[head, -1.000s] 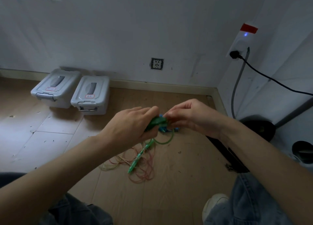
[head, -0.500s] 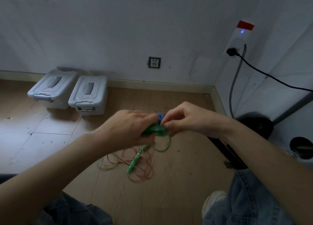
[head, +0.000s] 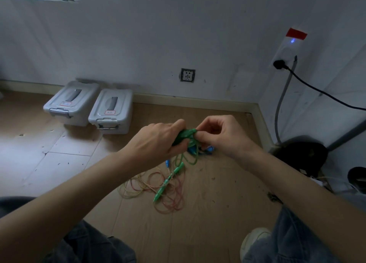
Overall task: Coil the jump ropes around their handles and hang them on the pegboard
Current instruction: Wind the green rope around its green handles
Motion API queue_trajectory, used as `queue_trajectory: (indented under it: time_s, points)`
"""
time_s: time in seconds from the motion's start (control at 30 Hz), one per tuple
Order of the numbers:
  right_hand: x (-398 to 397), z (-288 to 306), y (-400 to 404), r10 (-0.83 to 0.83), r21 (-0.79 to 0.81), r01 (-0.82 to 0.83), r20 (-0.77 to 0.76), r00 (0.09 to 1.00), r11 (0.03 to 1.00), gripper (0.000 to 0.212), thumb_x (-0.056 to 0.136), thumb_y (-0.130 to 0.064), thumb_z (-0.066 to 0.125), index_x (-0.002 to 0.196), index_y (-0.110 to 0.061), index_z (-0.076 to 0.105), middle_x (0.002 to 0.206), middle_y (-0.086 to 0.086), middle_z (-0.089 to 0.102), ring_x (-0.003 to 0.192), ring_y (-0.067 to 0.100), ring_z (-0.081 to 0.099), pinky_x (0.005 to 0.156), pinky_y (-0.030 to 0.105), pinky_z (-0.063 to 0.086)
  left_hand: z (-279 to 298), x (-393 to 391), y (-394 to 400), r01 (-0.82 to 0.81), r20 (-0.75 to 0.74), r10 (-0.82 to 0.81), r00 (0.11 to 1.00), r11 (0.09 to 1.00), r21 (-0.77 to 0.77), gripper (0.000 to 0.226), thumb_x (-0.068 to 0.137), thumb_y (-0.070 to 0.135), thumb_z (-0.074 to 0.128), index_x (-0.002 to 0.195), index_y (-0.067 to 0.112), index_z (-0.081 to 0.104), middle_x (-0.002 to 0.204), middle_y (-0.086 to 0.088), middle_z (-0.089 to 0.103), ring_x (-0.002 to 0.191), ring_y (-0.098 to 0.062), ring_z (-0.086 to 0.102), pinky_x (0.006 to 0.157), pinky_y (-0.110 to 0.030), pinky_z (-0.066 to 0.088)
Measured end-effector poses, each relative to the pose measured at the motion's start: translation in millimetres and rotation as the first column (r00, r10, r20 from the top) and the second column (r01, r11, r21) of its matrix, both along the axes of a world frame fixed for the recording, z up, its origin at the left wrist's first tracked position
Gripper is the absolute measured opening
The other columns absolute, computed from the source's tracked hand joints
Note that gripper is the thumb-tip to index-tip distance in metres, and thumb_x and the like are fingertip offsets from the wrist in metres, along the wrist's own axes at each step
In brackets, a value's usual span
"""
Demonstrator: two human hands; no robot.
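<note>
My left hand (head: 158,140) grips the green jump rope handles (head: 183,135), with green cord wound around them. My right hand (head: 221,135) pinches the green cord (head: 195,133) at the handles' right end. A loose loop of green cord (head: 193,159) hangs below both hands. On the wooden floor under them lie another green handle (head: 168,181), a tangle of red and yellow rope (head: 156,189), and blue handles (head: 193,151) partly hidden behind my hands. No pegboard is in view.
Two grey lidded storage boxes (head: 111,110) stand by the back wall at the left. A wall socket (head: 187,75) sits above the skirting. At the right a black cable (head: 316,90) runs from a plug, above a dark round base (head: 303,156). My knees and a shoe (head: 253,243) frame the bottom.
Both hands have stayed together on the green handles and drifted slightly; my right hand has worked the cord at the handles' end. The hanging green loop looks a little longer.
</note>
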State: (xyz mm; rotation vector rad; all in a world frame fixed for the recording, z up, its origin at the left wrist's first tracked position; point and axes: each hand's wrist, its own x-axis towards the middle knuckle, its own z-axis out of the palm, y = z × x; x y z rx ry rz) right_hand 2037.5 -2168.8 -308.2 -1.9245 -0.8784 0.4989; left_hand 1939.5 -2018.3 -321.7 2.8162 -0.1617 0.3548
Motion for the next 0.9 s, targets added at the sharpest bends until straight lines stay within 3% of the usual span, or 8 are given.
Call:
queue_trajectory:
  time_s: [0.1,0.2,0.3,0.37,0.5,0.63,0.73,0.9]
  points:
    - [-10,-8,6,-0.009,-0.110,0.053,0.369,0.930,0.993,0.009,0.084,-0.016,0.065,0.075,-0.015,0.061,0.067,-0.008,0.053,0.060,0.003,0.049,0.052,0.008,0.038,-6,-3,-5,-0.022,0.051,0.017,0.999,0.995,0.094,0.042,0.093,0.049,0.027,0.089,0.012,0.048,0.057,0.013,0.035,0.043,-0.010,0.042,0.044,-0.029,0.045]
    - [-9,-7,4,0.146,-0.213,-0.060,0.415,0.898,0.975,0.016,0.088,-0.020,0.058,0.084,-0.008,0.067,0.072,-0.005,0.048,0.063,0.004,0.043,0.054,0.013,0.029,-8,-6,-4,0.014,0.083,-0.023,0.996,0.994,0.110,0.050,0.087,0.052,0.020,0.086,0.011,0.049,0.062,0.010,0.041,0.044,-0.017,0.047,0.043,-0.035,0.048]
    - [-3,3,-4,0.184,-0.165,-0.126,0.405,0.896,0.978,0.011,0.085,-0.020,0.064,0.087,-0.012,0.072,0.077,-0.006,0.055,0.072,0.007,0.054,0.063,0.019,0.045,-5,-6,1,0.080,0.124,-0.094,0.988,0.991,0.109,0.044,0.088,0.048,0.025,0.085,0.011,0.049,0.065,0.011,0.042,0.045,-0.012,0.043,0.040,-0.034,0.048]
    - [1,7,-10,0.198,-0.162,-0.151,0.325,0.925,0.975,0.010,0.080,-0.024,0.070,0.085,-0.016,0.073,0.079,-0.011,0.057,0.074,0.004,0.056,0.067,0.021,0.049,-3,-7,1,0.142,0.148,-0.161,0.976,0.982,0.128,0.038,0.090,0.043,0.031,0.084,0.011,0.050,0.067,0.011,0.043,0.048,-0.006,0.039,0.038,-0.027,0.046]
    - [0,9,-18,0.161,-0.073,-0.167,-0.076,0.984,0.983,0.007,0.070,-0.023,0.074,0.075,-0.021,0.070,0.075,-0.008,0.064,0.068,0.000,0.057,0.063,0.018,0.051,0,-7,1,0.215,0.175,-0.251,0.952,0.956,0.202,0.032,0.089,0.035,0.037,0.085,0.010,0.055,0.071,0.003,0.057,0.055,-0.006,0.047,0.045,-0.016,0.042]
    - [4,16,-24,0.247,-0.053,-0.322,-0.530,0.812,0.945,0.024,0.066,-0.020,0.071,0.085,-0.006,0.069,0.076,-0.001,0.063,0.069,0.007,0.057,0.065,0.022,0.049,-2,-8,0,0.237,0.184,-0.308,0.933,0.914,0.328,0.037,0.090,0.034,0.037,0.090,0.007,0.063,0.085,-0.004,0.064,0.070,-0.020,0.061,0.059,-0.030,0.054]
    - [7,17,-27,0.229,-0.069,-0.342,-0.617,0.753,0.937,0.032,0.072,-0.020,0.067,0.096,0.001,0.066,0.074,0.000,0.054,0.064,0.007,0.048,0.065,0.024,0.046,-1,-8,1,0.231,0.194,-0.343,0.919,0.868,0.441,0.035,0.092,0.032,0.035,0.093,0.011,0.062,0.093,-0.004,0.067,0.079,-0.022,0.063,0.063,-0.032,0.054]
    - [2,13,-23,0.172,-0.205,-0.330,-0.548,0.819,0.921,0.010,0.082,-0.004,0.063,0.090,-0.002,0.068,0.078,0.004,0.055,0.071,0.011,0.047,0.062,0.022,0.048,-6,-8,0,0.260,0.166,-0.388,0.907,0.823,0.506,0.039,0.099,0.030,0.020,0.095,0.016,0.056,0.096,-0.001,0.066,0.084,-0.023,0.062,0.066,-0.031,0.052]
